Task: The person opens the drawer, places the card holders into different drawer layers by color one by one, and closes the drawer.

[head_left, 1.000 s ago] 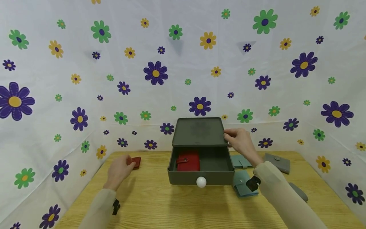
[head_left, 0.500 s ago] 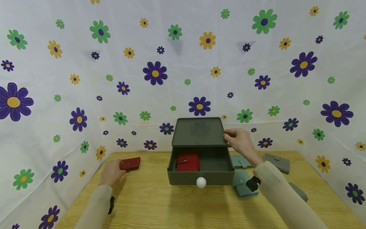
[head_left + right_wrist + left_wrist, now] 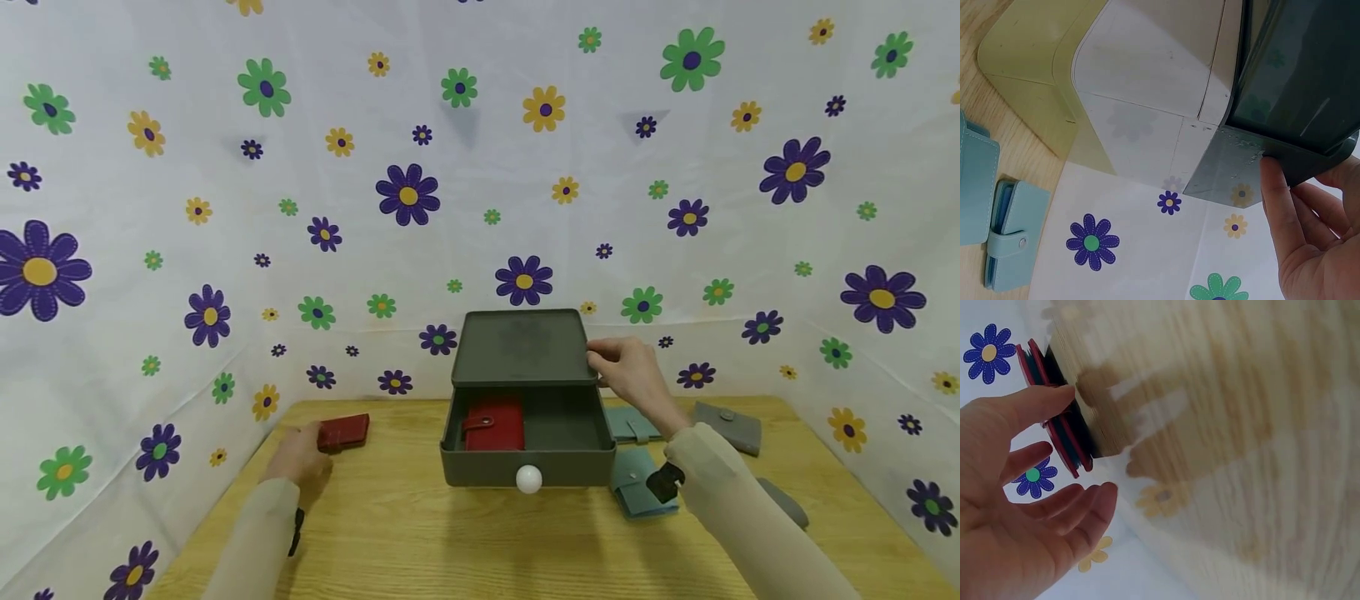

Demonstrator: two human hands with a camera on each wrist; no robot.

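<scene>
A grey-green drawer box (image 3: 522, 346) stands mid-table with its drawer (image 3: 480, 467) pulled out; a white knob (image 3: 528, 478) sits on the drawer front. A red wallet (image 3: 495, 423) lies in the drawer's left half. My right hand (image 3: 611, 358) grips the box's top right corner, thumb against its edge (image 3: 1272, 200). A second red wallet (image 3: 343, 432) lies on the table at the left. My left hand (image 3: 307, 446) rests just in front of it, fingers spread and loose. In the left wrist view its index fingertip (image 3: 1063, 397) touches that wallet's edge (image 3: 1066, 440).
Two teal wallets (image 3: 633, 425) (image 3: 633, 485) lie right of the box, also seen in the right wrist view (image 3: 1013, 240). A grey wallet (image 3: 727, 425) and another grey one (image 3: 783, 500) lie further right. Flowered cloth walls (image 3: 225, 250) enclose the wooden table (image 3: 450, 542).
My left hand has drawn back toward me off the red wallet on the table, which now shows almost whole. The right hand and the box have not moved.
</scene>
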